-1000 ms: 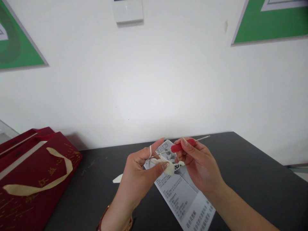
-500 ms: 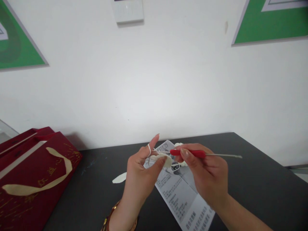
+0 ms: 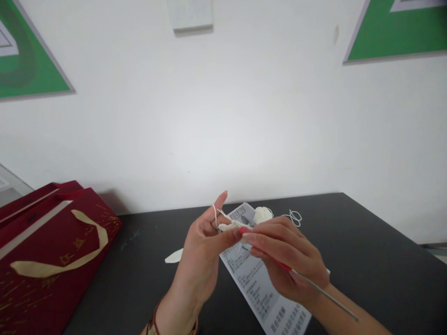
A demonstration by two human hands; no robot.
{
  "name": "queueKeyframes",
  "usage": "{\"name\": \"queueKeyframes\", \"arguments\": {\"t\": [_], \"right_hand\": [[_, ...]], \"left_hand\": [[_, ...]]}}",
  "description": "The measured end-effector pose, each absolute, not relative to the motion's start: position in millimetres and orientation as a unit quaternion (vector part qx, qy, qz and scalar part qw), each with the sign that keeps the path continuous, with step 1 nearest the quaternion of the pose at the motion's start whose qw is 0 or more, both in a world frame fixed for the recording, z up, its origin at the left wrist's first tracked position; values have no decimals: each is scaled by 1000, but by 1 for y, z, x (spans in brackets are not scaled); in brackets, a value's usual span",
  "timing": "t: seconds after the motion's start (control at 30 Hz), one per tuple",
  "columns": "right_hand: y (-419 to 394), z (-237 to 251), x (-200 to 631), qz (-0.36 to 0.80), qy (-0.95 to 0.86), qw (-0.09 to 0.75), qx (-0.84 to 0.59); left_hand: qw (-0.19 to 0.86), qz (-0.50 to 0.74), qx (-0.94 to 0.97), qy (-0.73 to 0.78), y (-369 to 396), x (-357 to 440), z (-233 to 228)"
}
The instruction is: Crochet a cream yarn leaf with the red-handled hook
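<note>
Left hand (image 3: 204, 242) pinches crochet piece (image 3: 230, 226); right hand (image 3: 289, 260) grips hook (image 3: 324, 294); leaflet (image 3: 258, 284) beneath, red bag (image 3: 49, 251) left.

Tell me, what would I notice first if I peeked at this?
Two hands meet in the middle over a black table: the left hand pinches a small cream crochet piece, and the right hand holds a red-handled crochet hook. A printed leaflet lies under them. At the left edge sits a dark red gift bag with a gold ribbon.
</note>
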State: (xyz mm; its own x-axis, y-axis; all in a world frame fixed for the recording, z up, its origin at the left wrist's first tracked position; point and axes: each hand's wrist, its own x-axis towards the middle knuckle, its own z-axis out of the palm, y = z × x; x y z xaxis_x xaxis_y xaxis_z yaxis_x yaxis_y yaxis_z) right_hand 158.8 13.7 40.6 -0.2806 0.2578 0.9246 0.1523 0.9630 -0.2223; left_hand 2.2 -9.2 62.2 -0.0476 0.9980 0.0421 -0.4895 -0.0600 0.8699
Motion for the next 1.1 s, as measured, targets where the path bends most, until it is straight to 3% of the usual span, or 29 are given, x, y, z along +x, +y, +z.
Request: {"name": "queueKeyframes", "arguments": {"t": [0.33, 0.6, 0.73, 0.9, 1.0, 1.1], "right_hand": [[17, 39, 152, 371, -650, 640, -175], [17, 35, 148, 376, -633, 662, -139], [19, 35, 142, 485, -545, 670, -133], [23, 38, 139, 637, -445, 607, -166], [18, 38, 141, 588, -471, 632, -181], [5, 36, 145, 428, -567, 684, -168]], "left_hand": [[592, 621, 369, 358, -18, -2, 73], [615, 613, 369, 333, -18, -5, 72], [626, 602, 372, 329, -19, -8, 74], [634, 572, 399, 334, -22, -14, 75], [612, 590, 394, 350, -23, -14, 78], [586, 619, 385, 354, -25, -10, 79]]}}
